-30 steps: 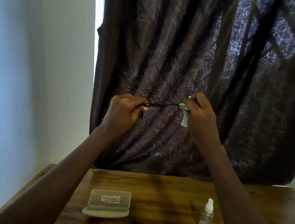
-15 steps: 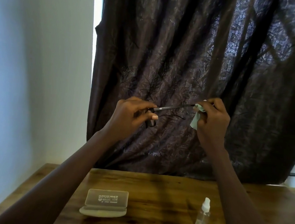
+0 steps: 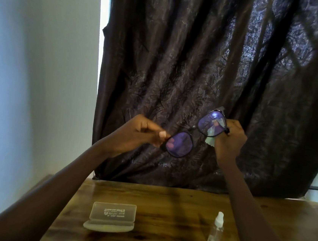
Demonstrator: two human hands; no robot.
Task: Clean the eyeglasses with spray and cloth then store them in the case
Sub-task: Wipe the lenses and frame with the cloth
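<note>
Turns the eyeglasses (image 3: pixel 193 128) since half a second ago: from edge-on, a thin dark line between the hands, to both purple-tinted lenses facing the camera. Holds them raised above the wooden table (image 3: pixel 174 207), in front of the dark curtain (image 3: pixel 200 65), tilted so that one lens sits lower on the left and the other higher on the right. Pinches the outer edge of the lower lens's frame with the left hand (image 3: pixel 138 134), thumb in front, fingertips visible through the glass behind it. Curls the right hand (image 3: pixel 230 143) round the outer end of the upper lens, gripping the pale green cloth (image 3: pixel 210 144) there; shows the cloth through that lens, hanging just below the frame and peeking out above it. Cannot tell which face of the lens touches the cloth. Leaves the case (image 3: pixel 112 217) on the table beside the left forearm, printed lid standing open, shallow base lying in front of it. Leaves the spray bottle (image 3: pixel 216 234) upright on the right, white nozzle on top, well apart from the case, just beside the right forearm. Shows a pale wall (image 3: pixel 31 66) left of the curtain.
</note>
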